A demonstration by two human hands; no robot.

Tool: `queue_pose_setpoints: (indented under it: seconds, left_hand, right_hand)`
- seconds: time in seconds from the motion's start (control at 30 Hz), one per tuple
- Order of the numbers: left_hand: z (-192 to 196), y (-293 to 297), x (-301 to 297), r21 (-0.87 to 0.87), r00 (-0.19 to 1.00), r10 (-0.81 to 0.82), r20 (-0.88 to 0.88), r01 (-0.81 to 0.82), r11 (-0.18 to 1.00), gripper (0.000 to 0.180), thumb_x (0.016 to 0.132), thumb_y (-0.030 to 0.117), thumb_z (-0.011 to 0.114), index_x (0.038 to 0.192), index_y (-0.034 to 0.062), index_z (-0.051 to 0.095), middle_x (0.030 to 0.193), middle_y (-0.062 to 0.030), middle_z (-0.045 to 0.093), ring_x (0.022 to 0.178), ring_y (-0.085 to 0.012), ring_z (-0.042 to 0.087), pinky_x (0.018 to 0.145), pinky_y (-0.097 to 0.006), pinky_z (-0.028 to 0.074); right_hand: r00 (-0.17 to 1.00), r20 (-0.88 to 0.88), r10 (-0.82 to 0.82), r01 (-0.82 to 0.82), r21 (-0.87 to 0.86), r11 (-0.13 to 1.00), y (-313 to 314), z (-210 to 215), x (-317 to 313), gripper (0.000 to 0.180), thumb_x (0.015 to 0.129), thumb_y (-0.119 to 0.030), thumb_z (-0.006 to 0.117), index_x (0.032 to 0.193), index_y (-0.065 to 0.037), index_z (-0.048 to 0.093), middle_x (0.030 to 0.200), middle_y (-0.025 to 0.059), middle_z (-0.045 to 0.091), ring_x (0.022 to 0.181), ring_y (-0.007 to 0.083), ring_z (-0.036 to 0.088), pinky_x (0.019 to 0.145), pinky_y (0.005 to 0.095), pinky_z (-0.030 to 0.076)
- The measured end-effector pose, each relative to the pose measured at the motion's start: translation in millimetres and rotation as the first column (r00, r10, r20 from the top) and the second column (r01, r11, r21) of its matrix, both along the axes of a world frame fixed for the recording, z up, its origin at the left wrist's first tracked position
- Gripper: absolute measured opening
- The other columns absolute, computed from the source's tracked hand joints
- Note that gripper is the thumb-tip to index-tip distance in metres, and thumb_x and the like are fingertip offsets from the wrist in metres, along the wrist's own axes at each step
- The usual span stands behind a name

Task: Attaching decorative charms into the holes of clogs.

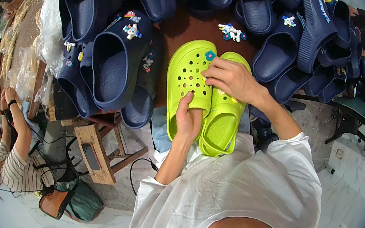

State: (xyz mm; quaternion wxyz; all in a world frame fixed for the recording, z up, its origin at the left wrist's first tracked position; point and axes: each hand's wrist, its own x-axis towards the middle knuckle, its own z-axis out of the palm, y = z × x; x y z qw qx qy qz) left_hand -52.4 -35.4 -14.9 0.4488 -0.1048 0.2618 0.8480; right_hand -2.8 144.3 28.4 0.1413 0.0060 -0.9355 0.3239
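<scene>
Two lime-green perforated clogs lie side by side at the near edge of a brown table (189,29). The left clog (184,78) carries a small flower charm (210,55) near its toe. My left hand (189,118) grips the left clog around its heel opening. My right hand (234,81) rests on top of the right clog (221,125), fingertips pinched on its upper; whether they hold a small charm I cannot tell. A loose blue-and-white charm (232,32) lies on the table just beyond the clogs.
Piles of dark navy clogs (110,63), some with charms, ring the green pair on the left, back and right (314,25). A person in a striped shirt (17,170) sits at far left. A wooden stool (97,154) and a bag (71,202) stand below the table.
</scene>
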Motion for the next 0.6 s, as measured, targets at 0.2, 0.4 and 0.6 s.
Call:
queue_pose_setpoints:
  seconds: [0.2, 0.4, 0.6]
  left_hand:
    - [-1.8, -3.0, 0.4, -0.036, 1.000, 0.023, 0.006, -0.023, 0.999, 0.050, 0.093, 0.016, 0.056, 0.139, 0.0014, 0.044, 0.139, -0.0113, 0.053, 0.131, -0.0248, 0.048, 0.114, -0.042, 0.032]
    - [-12.1, -13.8, 7.6, -0.137, 0.999, -0.039, -0.031, 0.035, 0.990, 0.049, 0.088, 0.014, 0.063, 0.134, 0.0045, 0.049, 0.130, -0.0087, 0.060, 0.122, -0.0243, 0.054, 0.109, -0.043, 0.037]
    - [-15.2, -11.7, 8.6, -0.146, 1.000, 0.008, -0.029, -0.012, 0.989, 0.046, 0.088, 0.012, 0.065, 0.131, 0.0046, 0.051, 0.126, -0.0084, 0.062, 0.118, -0.0236, 0.057, 0.106, -0.042, 0.039]
  right_hand:
    - [0.997, 0.014, -0.080, 0.080, -0.018, 0.997, -10.1, -1.0, 2.7, 0.019, 0.082, -0.015, 0.072, 0.096, -0.003, 0.067, 0.092, 0.0101, 0.060, 0.087, 0.0304, 0.064, 0.075, 0.0404, 0.052]
    - [0.953, -0.064, -0.297, 0.291, -0.086, 0.953, 14.8, -1.2, 9.0, 0.016, 0.089, -0.010, 0.063, 0.103, -0.002, 0.067, 0.099, 0.0133, 0.063, 0.090, 0.0340, 0.064, 0.078, 0.0419, 0.050]
    - [0.886, 0.041, -0.463, 0.457, 0.106, 0.883, 65.5, -35.3, 5.6, 0.027, 0.090, 0.003, 0.051, 0.114, 0.003, 0.061, 0.106, 0.0211, 0.063, 0.096, 0.0407, 0.062, 0.082, 0.0460, 0.050]
